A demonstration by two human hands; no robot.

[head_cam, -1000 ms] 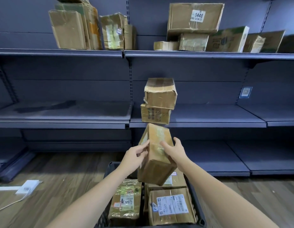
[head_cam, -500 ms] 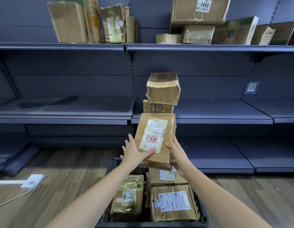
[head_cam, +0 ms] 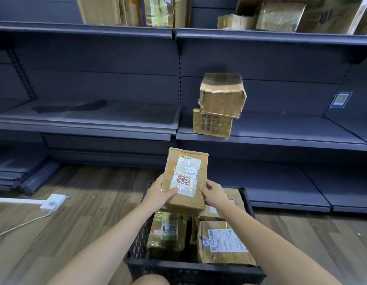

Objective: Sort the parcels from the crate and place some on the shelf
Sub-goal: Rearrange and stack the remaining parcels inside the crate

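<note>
I hold a brown cardboard parcel (head_cam: 185,173) with a white label facing me, above the black plastic crate (head_cam: 190,270). My left hand (head_cam: 161,193) grips its lower left corner and my right hand (head_cam: 214,194) its lower right side. In the crate lie a taped parcel with a handwritten label (head_cam: 167,233) on the left and a parcel with a white shipping label (head_cam: 223,242) on the right, with more beneath. On the middle shelf (head_cam: 281,138) stand two stacked boxes, the upper one (head_cam: 222,95) on the lower one (head_cam: 212,125).
The top shelf (head_cam: 260,37) carries several cardboard boxes. The left middle shelf (head_cam: 86,122) and the low shelf (head_cam: 281,188) are dark metal. A white power strip (head_cam: 53,201) with a cable lies on the wood floor at left. My knee (head_cam: 150,280) shows at the bottom.
The parcel was turned label side up and lowered closer to the crate. The camera has tilted down and shifted, so the top shelf sits higher in view.
</note>
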